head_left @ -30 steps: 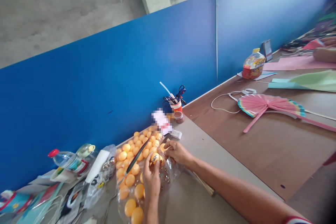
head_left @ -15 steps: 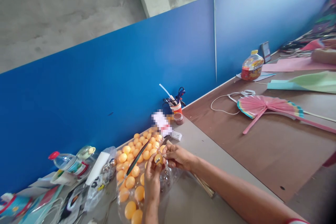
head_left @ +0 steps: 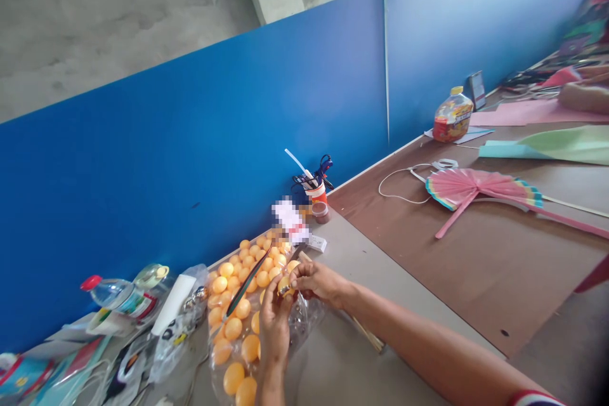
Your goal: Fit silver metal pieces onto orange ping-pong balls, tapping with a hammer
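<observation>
My left hand (head_left: 275,320) grips a small orange ball (head_left: 284,285), like a ping-pong ball, between thumb and fingers. A small silvery and dark mark or piece shows on the ball's face; its kind is too small to tell. From the right side, my right hand (head_left: 318,282) reaches over with fingers bent and pinched against the ball; what sits between those fingertips is hidden. Under and behind both hands lies a clear plastic bag of several orange balls (head_left: 233,328). A dark, thin, long tool (head_left: 246,287) rests across the bag.
Left of the bag are a red-capped bottle (head_left: 118,295), a white roll (head_left: 174,304) and plastic wrappings. A cup of tools (head_left: 314,193) and a small round jar (head_left: 320,212) stand by the blue partition (head_left: 190,158). A pink paper fan (head_left: 478,184) lies right, near another person's arm (head_left: 585,98).
My right fingers have closed in further over the ball, covering more of it. The whole view has shifted slightly; the left hand keeps its hold.
</observation>
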Available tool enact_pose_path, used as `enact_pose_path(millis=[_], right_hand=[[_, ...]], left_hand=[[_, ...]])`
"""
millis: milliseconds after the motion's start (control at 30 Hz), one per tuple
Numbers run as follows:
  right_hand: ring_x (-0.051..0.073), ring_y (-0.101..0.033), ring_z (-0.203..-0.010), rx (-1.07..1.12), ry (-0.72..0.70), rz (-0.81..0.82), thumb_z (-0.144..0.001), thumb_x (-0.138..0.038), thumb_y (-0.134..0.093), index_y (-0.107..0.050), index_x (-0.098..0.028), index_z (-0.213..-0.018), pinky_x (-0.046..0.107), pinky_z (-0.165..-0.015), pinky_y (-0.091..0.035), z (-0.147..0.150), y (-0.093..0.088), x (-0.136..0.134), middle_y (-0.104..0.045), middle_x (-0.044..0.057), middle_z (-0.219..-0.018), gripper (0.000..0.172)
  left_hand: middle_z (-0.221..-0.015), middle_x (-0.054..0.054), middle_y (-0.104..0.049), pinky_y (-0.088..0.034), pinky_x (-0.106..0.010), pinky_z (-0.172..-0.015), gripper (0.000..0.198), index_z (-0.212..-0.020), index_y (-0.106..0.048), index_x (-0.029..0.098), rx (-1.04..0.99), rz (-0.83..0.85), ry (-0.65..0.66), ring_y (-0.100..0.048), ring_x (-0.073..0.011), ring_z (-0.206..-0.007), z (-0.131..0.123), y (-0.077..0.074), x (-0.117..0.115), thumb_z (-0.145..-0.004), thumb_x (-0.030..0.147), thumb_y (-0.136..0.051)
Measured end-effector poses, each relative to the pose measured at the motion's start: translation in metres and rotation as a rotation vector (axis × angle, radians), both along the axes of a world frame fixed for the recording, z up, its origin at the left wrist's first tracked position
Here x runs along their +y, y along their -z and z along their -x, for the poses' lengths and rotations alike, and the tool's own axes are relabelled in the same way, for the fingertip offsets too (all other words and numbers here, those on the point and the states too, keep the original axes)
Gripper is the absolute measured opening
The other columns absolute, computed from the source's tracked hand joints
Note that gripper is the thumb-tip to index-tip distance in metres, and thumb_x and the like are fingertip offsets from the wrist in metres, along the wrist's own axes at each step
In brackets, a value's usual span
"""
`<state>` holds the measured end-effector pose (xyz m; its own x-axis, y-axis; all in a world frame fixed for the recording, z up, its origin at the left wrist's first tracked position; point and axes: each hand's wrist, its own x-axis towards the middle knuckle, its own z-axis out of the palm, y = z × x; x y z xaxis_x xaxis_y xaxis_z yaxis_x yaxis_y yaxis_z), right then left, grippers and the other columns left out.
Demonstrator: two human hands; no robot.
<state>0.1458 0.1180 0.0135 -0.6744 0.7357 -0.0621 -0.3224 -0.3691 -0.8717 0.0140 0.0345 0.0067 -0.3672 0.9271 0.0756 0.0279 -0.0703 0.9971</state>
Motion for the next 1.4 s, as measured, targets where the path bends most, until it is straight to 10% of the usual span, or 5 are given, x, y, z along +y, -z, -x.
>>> enact_pose_path(millis=[1400], right_hand=[[0.012,-0.06,-0.047,-0.249,-0.024,0.088,-0.069,-0.004,-0.059,-0.051,-0.019,-0.067,0.023,-0.054,-0.053,0.001,-0.006,0.001,-0.06,-0.003,-0.05,0.017]], left_hand=[[-0.119,-0.016,-0.071,-0.054,-0.042,-0.097,0.054,-0.114,-0.068,0.019,0.409,-0.016,-0.05,-0.067,-0.0319,-0.114,0.0,0.009,0.0,-0.081,0.062,-0.061]])
